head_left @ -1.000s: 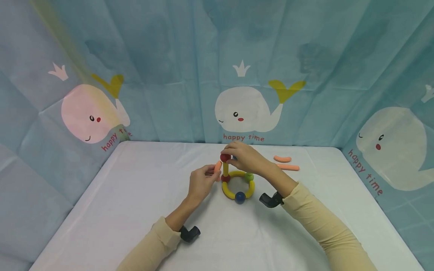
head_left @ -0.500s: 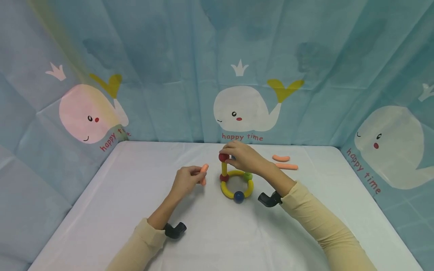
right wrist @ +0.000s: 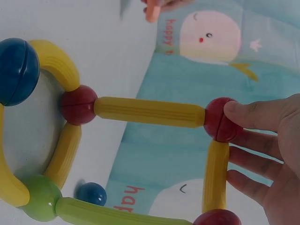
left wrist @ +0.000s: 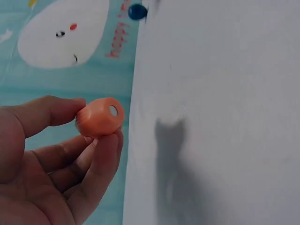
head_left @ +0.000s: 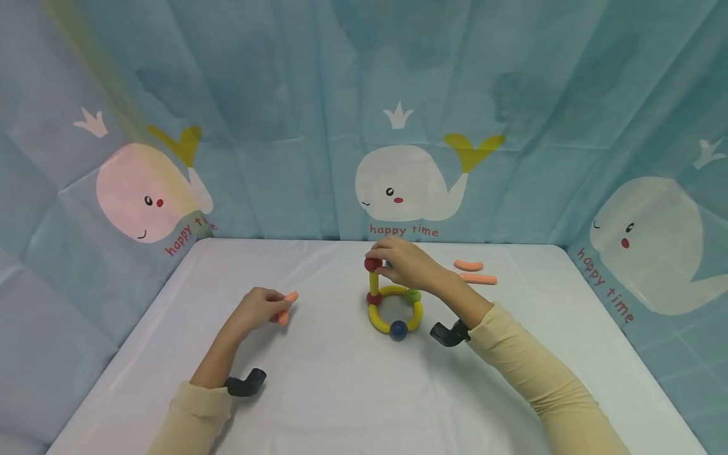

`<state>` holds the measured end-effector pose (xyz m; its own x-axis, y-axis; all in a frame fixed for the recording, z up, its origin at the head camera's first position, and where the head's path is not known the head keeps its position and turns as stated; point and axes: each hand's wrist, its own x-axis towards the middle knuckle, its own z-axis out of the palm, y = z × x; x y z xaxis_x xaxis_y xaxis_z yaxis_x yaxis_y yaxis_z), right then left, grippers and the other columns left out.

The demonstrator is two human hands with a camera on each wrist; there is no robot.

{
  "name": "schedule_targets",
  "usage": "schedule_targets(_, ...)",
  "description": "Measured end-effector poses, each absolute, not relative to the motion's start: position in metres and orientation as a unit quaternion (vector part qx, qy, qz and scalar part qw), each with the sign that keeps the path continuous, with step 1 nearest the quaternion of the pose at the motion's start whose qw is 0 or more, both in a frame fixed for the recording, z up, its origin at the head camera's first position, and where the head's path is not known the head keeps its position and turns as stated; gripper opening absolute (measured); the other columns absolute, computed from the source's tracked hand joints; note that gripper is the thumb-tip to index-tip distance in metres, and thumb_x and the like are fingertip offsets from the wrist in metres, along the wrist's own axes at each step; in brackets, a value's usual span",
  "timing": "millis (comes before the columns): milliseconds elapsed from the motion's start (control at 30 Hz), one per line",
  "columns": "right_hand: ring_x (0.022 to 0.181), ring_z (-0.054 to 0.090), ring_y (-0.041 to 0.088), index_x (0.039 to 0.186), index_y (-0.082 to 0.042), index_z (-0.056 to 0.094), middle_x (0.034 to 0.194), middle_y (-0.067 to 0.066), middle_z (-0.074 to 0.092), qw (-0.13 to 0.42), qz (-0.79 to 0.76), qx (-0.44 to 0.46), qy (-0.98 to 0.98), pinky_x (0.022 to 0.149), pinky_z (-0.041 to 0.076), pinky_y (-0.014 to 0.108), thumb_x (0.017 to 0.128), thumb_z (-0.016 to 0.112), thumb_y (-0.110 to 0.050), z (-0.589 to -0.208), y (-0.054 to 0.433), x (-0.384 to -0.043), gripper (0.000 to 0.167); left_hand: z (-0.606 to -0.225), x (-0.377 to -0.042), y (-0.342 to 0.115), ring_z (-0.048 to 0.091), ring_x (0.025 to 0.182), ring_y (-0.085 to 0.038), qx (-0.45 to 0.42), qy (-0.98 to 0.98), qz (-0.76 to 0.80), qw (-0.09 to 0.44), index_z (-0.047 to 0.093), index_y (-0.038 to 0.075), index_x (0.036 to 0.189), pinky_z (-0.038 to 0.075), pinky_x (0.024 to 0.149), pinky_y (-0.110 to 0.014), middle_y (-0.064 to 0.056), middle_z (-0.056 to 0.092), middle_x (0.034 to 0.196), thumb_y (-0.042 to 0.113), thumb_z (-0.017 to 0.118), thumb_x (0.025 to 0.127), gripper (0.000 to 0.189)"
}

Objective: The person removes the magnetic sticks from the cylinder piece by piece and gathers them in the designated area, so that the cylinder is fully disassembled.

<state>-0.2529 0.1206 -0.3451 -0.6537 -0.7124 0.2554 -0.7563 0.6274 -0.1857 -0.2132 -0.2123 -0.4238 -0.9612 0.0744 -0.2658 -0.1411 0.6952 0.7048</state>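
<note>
My left hand [head_left: 257, 309] pinches a curved orange magnetic stick [left wrist: 96, 121] between thumb and fingers, above the left part of the table. A round metal-coloured spot shows in the stick's end. My right hand [head_left: 411, 262] holds the upper red ball [right wrist: 219, 117] of a magnetic stick-and-ball build, thumb on one side. An upright yellow stick [right wrist: 150, 111] joins it to a lower red ball [right wrist: 78, 104] in a ring of curved yellow sticks [head_left: 372, 317]. The ring also has a dark blue ball [head_left: 399, 330] and a green ball [right wrist: 40, 197]. A green stick [right wrist: 122, 212] rises from the green ball towards another red ball [right wrist: 217, 218].
A curved orange stick [head_left: 469, 265] and a straight orange stick [head_left: 479, 279] lie at the back right of the white table [head_left: 341, 392]. A loose-looking blue ball [right wrist: 92, 193] appears beyond the build. A whale-printed curtain [head_left: 273, 177] hangs behind.
My left hand has moved left, away from the build, carrying the curved orange stick. My right hand stays on the upper red ball, and the build stands as before.
</note>
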Motion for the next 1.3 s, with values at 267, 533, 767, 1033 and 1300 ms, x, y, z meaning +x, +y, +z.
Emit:
schedule_targets(267,0.108,0.061,0.022,0.118,-0.008,0.069,0.115,0.006,0.068,0.076,0.146,0.407,-0.899,0.089,0.054,0.033,0.088,0.072,-0.012,-0.345,0.121,-0.252,0.03,-0.433,-0.207,-0.255,0.062,0.094,-0.027,-0.055,0.917,0.362,0.156,0.059,-0.012,0.122,0.052,0.081,-0.04,-0.026,0.064,0.115,0.027,0.061,0.093,0.048)
schedule_targets(533,0.108,0.061,0.022,0.118,-0.008,0.069,0.116,0.006,0.068,0.069,0.138,0.402,-0.903,0.09,0.054,0.034,0.089,0.071,-0.012,-0.343,0.12,-0.253,0.03,-0.441,-0.205,-0.273,0.057,0.096,-0.029,-0.077,0.919,0.35,0.164,0.059,-0.01,0.123,0.05,0.08,-0.039,-0.026,0.062,0.116,0.029,0.063,0.092,0.05)
schedule_targets(767,0.108,0.061,0.022,0.118,-0.008,0.069,0.116,0.006,0.068,0.064,0.141,0.399,-0.904,0.09,0.055,0.033,0.088,0.071,-0.013,-0.343,0.12,-0.254,0.031,-0.441,-0.207,-0.276,0.058,0.092,-0.028,-0.077,0.931,0.322,0.155,0.062,-0.008,0.119,0.05,0.078,-0.04,-0.025,0.064,0.112,0.029,0.065,0.092,0.046)
schedule_targets(1033,0.108,0.061,0.022,0.118,-0.007,0.069,0.116,0.006,0.068,0.068,0.15,0.404,-0.9,0.089,0.055,0.033,0.088,0.071,-0.013,-0.344,0.121,-0.255,0.03,-0.438,-0.206,-0.273,0.061,0.093,-0.031,-0.082,0.946,0.28,0.14,0.062,-0.007,0.121,0.05,0.083,-0.048,-0.025,0.066,0.112,0.035,0.064,0.093,0.051)
schedule_targets(1300,0.109,0.06,0.022,0.119,-0.007,0.068,0.117,0.006,0.067,0.062,0.164,0.401,-0.899,0.09,0.054,0.034,0.088,0.071,-0.013,-0.345,0.122,-0.257,0.031,-0.434,-0.204,-0.266,0.06,0.101,-0.041,-0.082,0.955,0.263,0.113,0.061,-0.008,0.12,0.05,0.081,-0.051,-0.028,0.064,0.115,0.025,0.059,0.093,0.043)
